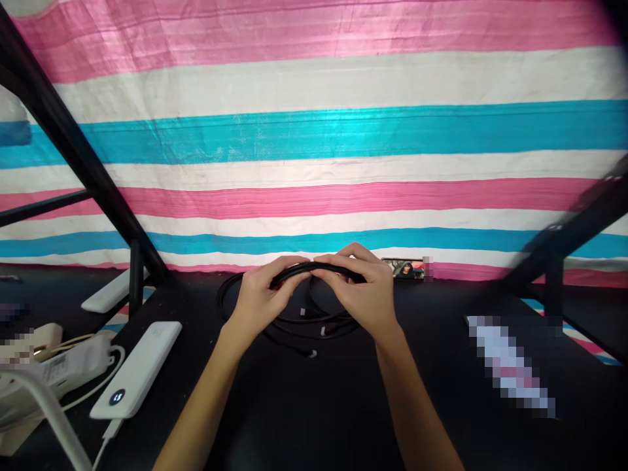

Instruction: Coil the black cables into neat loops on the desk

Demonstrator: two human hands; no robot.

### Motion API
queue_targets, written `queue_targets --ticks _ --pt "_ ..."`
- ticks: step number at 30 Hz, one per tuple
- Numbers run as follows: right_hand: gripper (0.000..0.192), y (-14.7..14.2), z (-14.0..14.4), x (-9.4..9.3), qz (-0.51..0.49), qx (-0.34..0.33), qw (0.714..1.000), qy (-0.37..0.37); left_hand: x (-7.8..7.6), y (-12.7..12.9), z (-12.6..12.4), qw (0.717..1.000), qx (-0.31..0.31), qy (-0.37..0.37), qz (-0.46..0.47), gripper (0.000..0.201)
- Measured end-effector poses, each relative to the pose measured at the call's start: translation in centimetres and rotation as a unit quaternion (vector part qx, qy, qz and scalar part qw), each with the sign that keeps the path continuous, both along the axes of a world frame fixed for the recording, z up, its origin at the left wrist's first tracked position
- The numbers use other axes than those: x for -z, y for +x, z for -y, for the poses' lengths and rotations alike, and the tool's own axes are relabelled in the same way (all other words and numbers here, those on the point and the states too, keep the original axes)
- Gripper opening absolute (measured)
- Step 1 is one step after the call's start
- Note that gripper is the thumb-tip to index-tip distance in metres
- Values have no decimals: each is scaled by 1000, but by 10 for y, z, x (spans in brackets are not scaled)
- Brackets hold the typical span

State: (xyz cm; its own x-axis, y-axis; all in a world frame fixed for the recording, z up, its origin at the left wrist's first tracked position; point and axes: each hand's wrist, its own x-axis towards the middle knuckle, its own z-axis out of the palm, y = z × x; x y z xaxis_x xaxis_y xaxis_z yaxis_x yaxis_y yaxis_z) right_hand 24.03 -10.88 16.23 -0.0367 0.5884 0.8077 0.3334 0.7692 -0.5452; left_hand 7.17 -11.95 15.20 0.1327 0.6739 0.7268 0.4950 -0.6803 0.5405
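Now, left hand (265, 288): I watch it bent inward from a forearm entering at seven o'clock, thumb and fingers pinching the looped, smooth black cable (338, 268).
Right hand (369, 288): it mirrors that from five o'clock, knuckles arched, thumb and fingers also pinching the bundle, fingertips close to its partner's.
Cable: just below my view's centre, toward six o'clock, loops behind and beneath both hands above a flat black tabletop (314, 418); contact there I cannot tell.
White oblong power bank (147, 360): eight o'clock, flat.
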Motion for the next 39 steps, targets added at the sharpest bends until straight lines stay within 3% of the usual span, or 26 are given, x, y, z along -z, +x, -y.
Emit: queue_targets --ticks 3,9,12,16,21,25,32,39 --pt "11 -2 0 0 -14 12 1000 0 -1 1 0 1000 6 -7 20 20" --pt "6 -3 -8 3 -77 55 995 -20 -3 -7 -3 994 13 -99 39 22" --pt "6 -1 -13 6 -103 27 992 -70 1 -7 -10 990 -5 -114 80 17" --pt "21 -1 -13 7 -62 -6 992 -109 6 -4 -19 980 17 -121 159 14" --pt "23 -1 -11 7 -26 -61 995 -77 3 -7 -18 938 81 -223 251 21" --pt "18 -1 -12 6 -27 -103 990 -92 -4 -12 -10 912 131 -310 233 32" --pt "21 1 -13 3 -26 -131 981 -144 -13 -13 -3 893 192 -365 180 48" --pt "11 1 -7 2 -2 -107 987 -120 -16 -13 2 803 260 -496 206 49"
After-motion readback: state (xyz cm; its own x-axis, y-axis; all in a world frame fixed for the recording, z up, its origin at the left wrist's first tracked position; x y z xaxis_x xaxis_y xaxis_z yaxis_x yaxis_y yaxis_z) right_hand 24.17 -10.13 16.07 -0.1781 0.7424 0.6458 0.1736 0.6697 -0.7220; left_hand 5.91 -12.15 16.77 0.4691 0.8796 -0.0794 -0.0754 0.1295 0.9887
